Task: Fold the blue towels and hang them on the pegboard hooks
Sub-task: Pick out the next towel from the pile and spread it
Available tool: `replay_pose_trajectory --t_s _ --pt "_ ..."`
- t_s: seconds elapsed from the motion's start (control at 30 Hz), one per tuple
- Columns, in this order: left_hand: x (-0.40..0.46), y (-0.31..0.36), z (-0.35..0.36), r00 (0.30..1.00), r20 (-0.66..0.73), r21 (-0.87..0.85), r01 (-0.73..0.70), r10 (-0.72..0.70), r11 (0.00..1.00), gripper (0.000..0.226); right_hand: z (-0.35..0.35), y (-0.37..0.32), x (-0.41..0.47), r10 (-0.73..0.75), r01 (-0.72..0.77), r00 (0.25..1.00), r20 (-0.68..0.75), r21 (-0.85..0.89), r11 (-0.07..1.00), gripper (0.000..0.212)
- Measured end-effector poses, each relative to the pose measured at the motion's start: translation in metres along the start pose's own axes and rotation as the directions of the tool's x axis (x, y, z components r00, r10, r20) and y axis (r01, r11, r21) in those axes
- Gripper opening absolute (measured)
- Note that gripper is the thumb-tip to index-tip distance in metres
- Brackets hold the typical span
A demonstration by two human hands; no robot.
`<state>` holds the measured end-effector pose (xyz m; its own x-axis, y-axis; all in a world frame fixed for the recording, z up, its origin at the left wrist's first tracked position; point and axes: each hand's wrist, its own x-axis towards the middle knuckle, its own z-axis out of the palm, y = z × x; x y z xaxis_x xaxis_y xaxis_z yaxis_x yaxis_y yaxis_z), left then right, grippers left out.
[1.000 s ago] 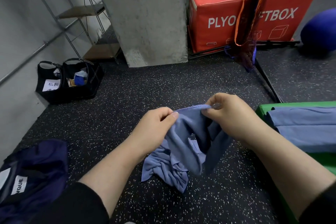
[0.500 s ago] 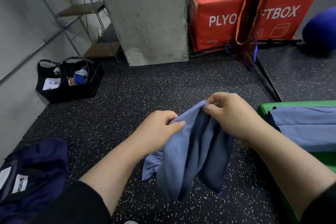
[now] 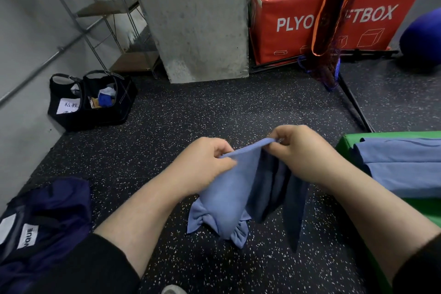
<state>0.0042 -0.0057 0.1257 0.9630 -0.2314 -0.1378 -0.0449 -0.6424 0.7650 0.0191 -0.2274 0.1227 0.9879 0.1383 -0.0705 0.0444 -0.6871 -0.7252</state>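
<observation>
A crumpled blue towel point(image 3: 229, 188) hangs between my hands above the speckled floor. My left hand point(image 3: 202, 164) pinches its upper edge on the left, and my right hand point(image 3: 303, 150) pinches the same edge at the top right, fingers curled. The towel's lower end bunches near the floor. Two more blue towels point(image 3: 403, 164) lie flat on a green block point(image 3: 346, 143) at the right. No pegboard or hooks are in view.
A concrete pillar point(image 3: 195, 19) stands ahead, with a red plyo box point(image 3: 298, 7) and hanging netting point(image 3: 334, 19) to its right. A black bag point(image 3: 90, 100) sits by the left wall under a wire shelf. A dark navy bag point(image 3: 45, 217) lies at bottom left.
Both hands have worked along the towel's top edge and lifted it a little, so more cloth now hangs straight down from the right hand.
</observation>
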Motion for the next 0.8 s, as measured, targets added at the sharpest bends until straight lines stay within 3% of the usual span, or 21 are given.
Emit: replay_pose_trajectory --t_s 0.13,0.33,0.37,0.43,0.5,0.63,0.8 --pt "0.0 -0.021 -0.019 0.99 -0.071 0.016 0.12 -0.119 0.993 0.018 -0.003 0.011 0.004 0.093 -0.092 0.993 -0.077 0.018 0.996 0.016" --pt "-0.001 -0.02 -0.018 0.964 -0.245 -0.438 -0.013 -0.105 0.899 0.047 -0.004 0.014 0.005 0.122 -0.106 0.987 -0.1 0.156 0.982 0.009" --pt "0.001 -0.018 -0.016 0.947 -0.296 -0.474 -0.03 -0.127 0.88 0.05 -0.004 0.013 0.005 0.146 -0.13 0.987 -0.069 0.2 0.971 0.018" --pt "0.004 -0.016 -0.013 0.906 -0.394 -0.447 -0.043 -0.153 0.894 0.056 -0.001 0.016 0.006 0.196 -0.199 0.98 0.038 0.276 0.94 0.035" --pt "0.006 -0.014 -0.009 0.882 -0.444 -0.403 -0.04 -0.157 0.914 0.054 0.002 0.017 0.007 0.216 -0.248 0.968 0.127 0.359 0.9 0.04" --pt "0.008 -0.009 -0.002 0.873 -0.437 -0.455 -0.01 -0.214 0.89 0.045 0.001 0.021 0.006 0.254 -0.316 0.949 0.188 0.574 0.755 0.014" --pt "0.011 -0.008 0.003 0.861 -0.453 -0.454 -0.001 -0.23 0.891 0.035 0.005 0.021 0.004 0.303 -0.359 0.929 0.213 0.716 0.598 0.011"
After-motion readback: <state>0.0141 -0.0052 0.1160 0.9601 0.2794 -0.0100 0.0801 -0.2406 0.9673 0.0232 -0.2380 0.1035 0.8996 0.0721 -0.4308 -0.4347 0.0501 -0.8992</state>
